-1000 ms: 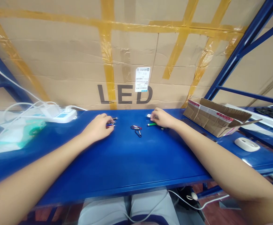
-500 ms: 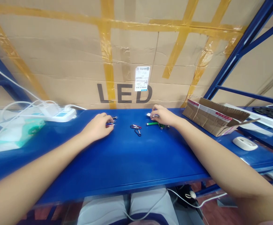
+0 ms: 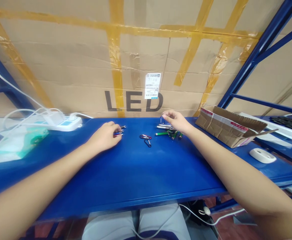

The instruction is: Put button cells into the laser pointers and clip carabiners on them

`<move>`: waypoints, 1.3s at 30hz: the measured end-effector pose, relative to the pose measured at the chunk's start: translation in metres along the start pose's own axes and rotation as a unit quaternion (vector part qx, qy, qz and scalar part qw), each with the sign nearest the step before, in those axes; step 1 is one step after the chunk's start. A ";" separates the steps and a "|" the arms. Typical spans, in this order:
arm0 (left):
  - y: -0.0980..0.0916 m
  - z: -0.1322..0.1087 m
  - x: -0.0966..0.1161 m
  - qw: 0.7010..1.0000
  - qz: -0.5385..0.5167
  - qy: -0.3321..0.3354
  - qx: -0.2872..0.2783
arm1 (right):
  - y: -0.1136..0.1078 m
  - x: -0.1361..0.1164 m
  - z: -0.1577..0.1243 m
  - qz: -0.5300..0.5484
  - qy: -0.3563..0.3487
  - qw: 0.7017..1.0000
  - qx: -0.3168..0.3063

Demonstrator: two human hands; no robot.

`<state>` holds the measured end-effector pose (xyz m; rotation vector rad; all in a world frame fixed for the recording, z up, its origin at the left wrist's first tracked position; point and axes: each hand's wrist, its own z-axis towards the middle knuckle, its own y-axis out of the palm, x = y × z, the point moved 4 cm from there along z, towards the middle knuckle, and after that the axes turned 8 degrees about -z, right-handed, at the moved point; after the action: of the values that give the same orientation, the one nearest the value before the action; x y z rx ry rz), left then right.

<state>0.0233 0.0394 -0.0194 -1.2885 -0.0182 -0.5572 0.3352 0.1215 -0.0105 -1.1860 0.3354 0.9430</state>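
Observation:
My right hand [image 3: 176, 120] is raised a little over a small pile at the table's back, pinching a blue carabiner [image 3: 161, 119] between thumb and fingertip. Under it lie silvery pen-like sticks [image 3: 164, 126] and green sticks [image 3: 162, 134], partly overlapping. My left hand [image 3: 107, 135] rests on the blue table [image 3: 135, 173], fingers curled over small items with red parts and metal ends [image 3: 118, 134]; its palm hides most of them. Between the hands lie a red carabiner [image 3: 145, 136] and a dark carabiner [image 3: 148, 143].
Right of the pile stands an open cardboard box [image 3: 226, 128], with a white mouse [image 3: 262, 155] in front. At left are a white power strip [image 3: 65, 123] with cables and a green-and-white plastic packet [image 3: 23, 143]. A large taped carton [image 3: 85, 66] walls off the back.
My right hand has lifted slightly up and away from the pile, with a blue carabiner now showing at its fingertips. More of the green and silvery sticks are uncovered. My left hand stays put.

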 end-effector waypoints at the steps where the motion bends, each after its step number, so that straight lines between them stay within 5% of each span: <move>1: 0.000 0.000 0.000 1.000 0.003 0.000 -0.001 | 0.001 -0.002 0.000 0.017 0.012 1.000 -0.009; 4: -0.001 0.000 0.000 1.000 0.015 0.000 0.001 | 0.008 -0.013 -0.006 0.144 0.064 0.986 -0.061; 9: -0.003 -0.001 0.002 0.999 0.032 -0.007 0.006 | 0.029 -0.039 -0.027 0.390 0.228 0.876 -0.171; 12: -0.004 -0.002 0.002 0.998 0.053 -0.017 -0.003 | 0.040 -0.055 -0.040 0.431 0.244 0.839 -0.227; 27: 0.006 0.004 -0.003 0.999 0.020 -0.002 -0.030 | 0.048 -0.072 -0.056 0.388 0.208 0.868 -0.231; 33: 0.007 0.000 0.015 0.995 -0.096 -0.010 0.016 | 0.050 -0.072 -0.055 0.248 0.086 0.948 -0.180; 35: 0.012 -0.002 0.026 0.968 -0.248 -0.028 0.000 | 0.050 -0.077 -0.056 0.194 0.021 0.970 -0.144; 39: 0.023 -0.009 0.047 0.817 -0.562 -0.122 -0.044 | 0.049 -0.086 -0.061 0.105 -0.066 0.990 -0.071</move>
<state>0.0706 0.0171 -0.0279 -1.3433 -1.0416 -1.3987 0.2611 0.0316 -0.0070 -1.2278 0.2946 1.2395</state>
